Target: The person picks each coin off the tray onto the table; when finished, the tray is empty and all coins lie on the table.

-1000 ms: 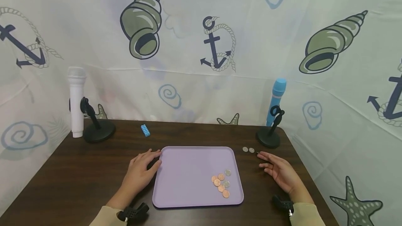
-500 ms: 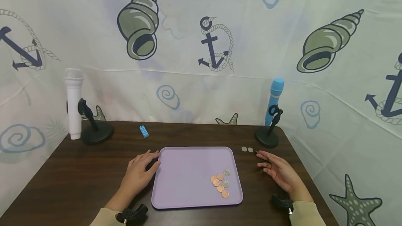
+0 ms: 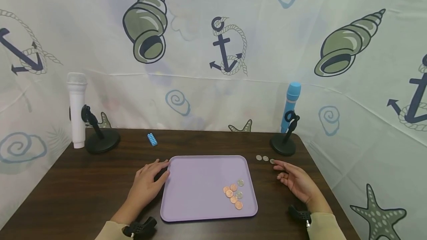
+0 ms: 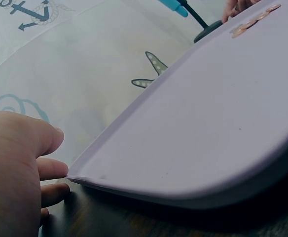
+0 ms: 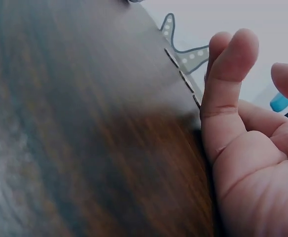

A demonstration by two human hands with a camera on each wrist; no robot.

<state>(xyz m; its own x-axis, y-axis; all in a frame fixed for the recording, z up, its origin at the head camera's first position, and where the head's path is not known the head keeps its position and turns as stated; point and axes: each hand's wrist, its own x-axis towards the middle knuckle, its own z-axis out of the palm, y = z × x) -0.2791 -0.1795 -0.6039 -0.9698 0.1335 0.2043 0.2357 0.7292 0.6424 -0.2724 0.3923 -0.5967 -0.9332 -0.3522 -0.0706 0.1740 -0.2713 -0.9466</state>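
Note:
A lilac tray [image 3: 197,188] lies on the dark table, with several copper coins [image 3: 233,199] and two silver coins [image 3: 240,182] near its right side. My left hand [image 3: 146,184] rests beside the tray's left edge, fingers relaxed, fingertips at its far left corner. My right hand [image 3: 297,182] lies right of the tray, palm turned inward, its extended fingertips at a silver coin [image 3: 272,161]. That coin ends a row with two more silver coins [image 3: 262,158]. In the right wrist view, the lower fingers [image 5: 230,74] bend loosely, and the row appears edge-on.
A white microphone [image 3: 77,110] leans by a black stand [image 3: 101,142] at the back left. A blue microphone [image 3: 291,106] is by another black stand [image 3: 283,144] at the back right. A blue toy brick [image 3: 152,139] lies behind the tray. A patterned cloth [image 3: 200,47] hangs behind.
The third silver coin, earlier only a dark sliver at my right fingertips, now lies flat in the row. My right hand's lower fingers have bent slightly; the left hand stays put.

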